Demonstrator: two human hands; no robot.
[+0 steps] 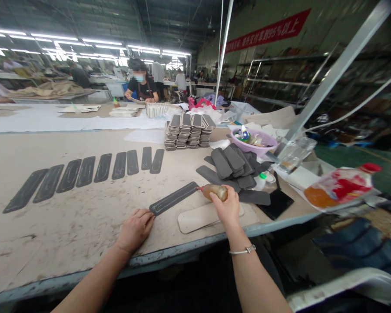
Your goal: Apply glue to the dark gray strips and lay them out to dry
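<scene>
My right hand (226,206) is wrapped round a squeeze bottle of amber glue (214,192), its red nozzle tip at the far right end of a dark grey rounded strip (174,198). A shiny line of glue runs along that strip. At the strip's near left end my left hand (136,229) grips the corner with closed fingers, flat against the table. Just below, partly behind my right wrist, lie pale beige strips (195,218). Several glue-marked dark strips (86,171) are laid out in a slanting row to the left.
Loose dark strips (230,163) lie heaped on the right, near a phone-like black slab (276,203). Behind stand stacked pieces (189,132) and a lilac basin (256,145). A large red-capped jug (342,187) sits at the right edge. Across the table works a masked person (141,87).
</scene>
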